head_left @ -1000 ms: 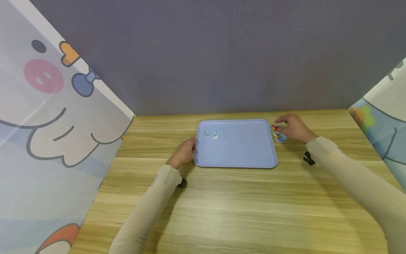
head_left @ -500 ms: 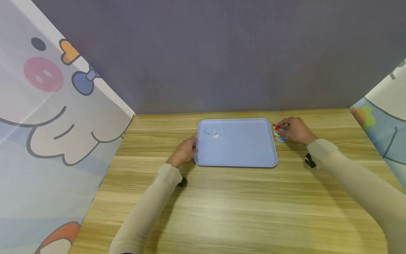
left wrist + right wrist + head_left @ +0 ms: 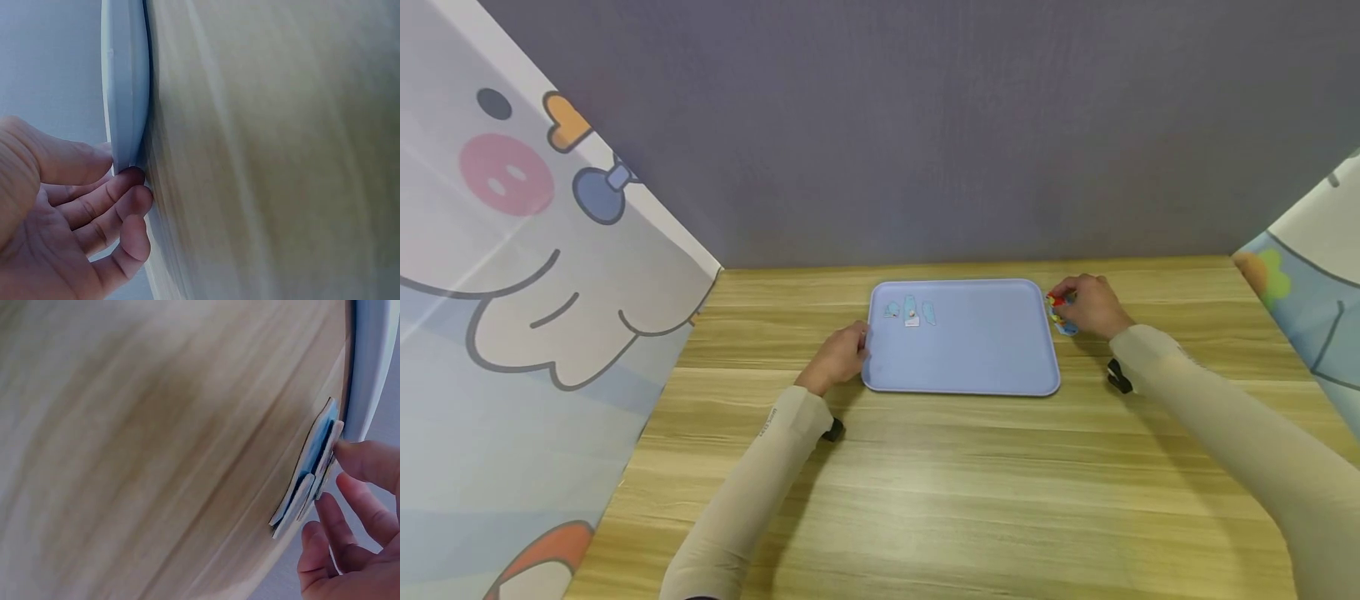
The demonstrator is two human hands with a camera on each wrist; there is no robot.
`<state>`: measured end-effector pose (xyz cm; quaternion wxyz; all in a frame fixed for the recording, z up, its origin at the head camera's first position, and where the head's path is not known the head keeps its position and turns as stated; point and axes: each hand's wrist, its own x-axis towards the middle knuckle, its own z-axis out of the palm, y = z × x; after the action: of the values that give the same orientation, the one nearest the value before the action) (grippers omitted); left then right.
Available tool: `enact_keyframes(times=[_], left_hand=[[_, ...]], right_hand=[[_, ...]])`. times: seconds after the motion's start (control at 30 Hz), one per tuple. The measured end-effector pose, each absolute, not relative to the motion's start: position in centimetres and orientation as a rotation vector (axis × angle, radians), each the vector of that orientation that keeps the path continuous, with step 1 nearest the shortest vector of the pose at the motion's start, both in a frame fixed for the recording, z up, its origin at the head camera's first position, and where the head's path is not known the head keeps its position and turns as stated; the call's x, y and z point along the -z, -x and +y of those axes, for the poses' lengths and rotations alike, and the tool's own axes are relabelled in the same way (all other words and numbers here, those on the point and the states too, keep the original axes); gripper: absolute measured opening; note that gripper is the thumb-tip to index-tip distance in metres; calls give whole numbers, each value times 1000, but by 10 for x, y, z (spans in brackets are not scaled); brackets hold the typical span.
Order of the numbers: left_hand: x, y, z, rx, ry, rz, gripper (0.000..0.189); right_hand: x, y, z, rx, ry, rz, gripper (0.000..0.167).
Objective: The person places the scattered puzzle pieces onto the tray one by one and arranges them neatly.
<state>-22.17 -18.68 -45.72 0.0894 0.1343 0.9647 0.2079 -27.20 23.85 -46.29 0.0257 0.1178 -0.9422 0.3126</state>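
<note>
A light blue tray (image 3: 970,350) lies on the wooden table; my left hand (image 3: 838,357) pinches its left rim. In the left wrist view, the thumb (image 3: 78,161) is above the rim and curled fingers are below. Three small pale-blue pieces lie at the tray's upper left, the middle one (image 3: 912,311) with a white end. Beside the tray's right edge sits a small pile of flat, colourful puzzle pieces (image 3: 1063,327), overlapping. My right hand (image 3: 1093,307) pinches a red and yellow puzzle piece (image 3: 1055,300) there, partly hidden by the fingers. In the right wrist view, thumb and fingertips touch the stacked pieces (image 3: 312,465).
A grey panel (image 3: 925,133) rises behind the table's back edge. Cartoon-printed walls stand at the left (image 3: 565,317) and right. Bare wooden table (image 3: 955,483) extends in front of the tray.
My right hand has moved slightly left and closed its fingertips on the pieces beside the tray. My left hand keeps its hold on the rim.
</note>
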Motion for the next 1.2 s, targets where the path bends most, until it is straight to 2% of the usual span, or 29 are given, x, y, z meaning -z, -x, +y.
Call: enact_keyframes(times=[0.27,0.77,1.2], left_hand=[[457,221,-186,-624,-387,2863,39],[456,221,-186,-612,-377,2847,39],[456,220,-186,-617,-392,2859,40]], right_hand=[[458,271,235,-955,-376,-2825,23],[446,266,209,-967,-479,-2681,38],[440,263,175,-968,-602,-2710,38]])
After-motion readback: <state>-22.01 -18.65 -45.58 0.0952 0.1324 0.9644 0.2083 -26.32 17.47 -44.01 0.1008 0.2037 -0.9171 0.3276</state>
